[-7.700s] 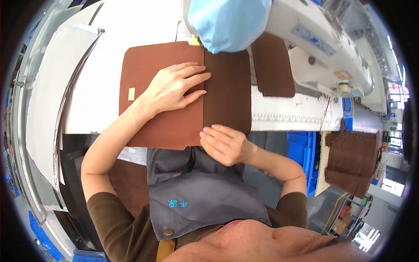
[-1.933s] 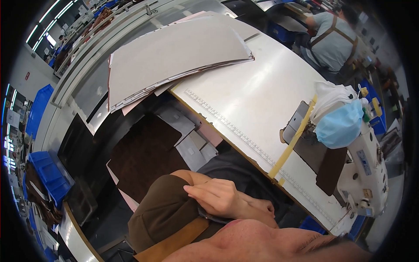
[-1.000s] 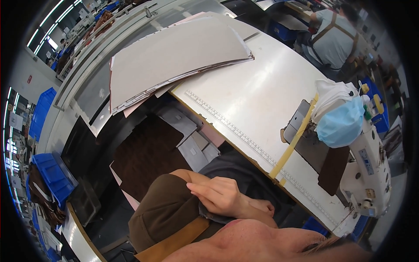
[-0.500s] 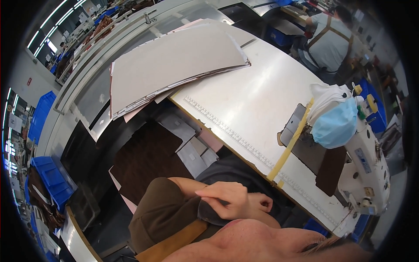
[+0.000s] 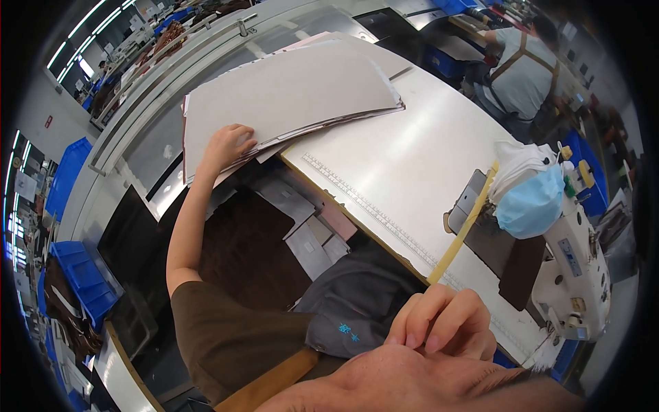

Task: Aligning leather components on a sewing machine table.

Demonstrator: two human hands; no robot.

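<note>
The left hand (image 5: 230,144) reaches far out to the left and lies on the near edge of a stack of big grey sheets (image 5: 288,96). Its fingers are spread and bent a little, with the fingertips on top of the sheets; I cannot tell if the thumb is tucked under the edge, so I cannot tell if it has a real grip. The stack sits at the far left end of the white table (image 5: 412,158) and hangs over that end, with a few pale sheet corners poking out below it. The right hand (image 5: 443,323) is close to the camera, low in the picture, near the person's face. Its fingers are curled in loosely and it holds nothing. A grey apron (image 5: 357,302) covers the person's lap. A long ruler strip (image 5: 374,209) runs along the near edge of the table. On the right stands a white sewing machine (image 5: 573,261) with a blue face mask (image 5: 532,202) and a white cloth draped over its top. A yellow tape (image 5: 463,233) hangs down beside it, and a brown leather piece (image 5: 520,271) lies under the machine. Below the table sit a dark brown sheet (image 5: 250,247) and some grey flat pieces (image 5: 302,220). Another person in a grey shirt (image 5: 525,69) works at the far side.
</note>
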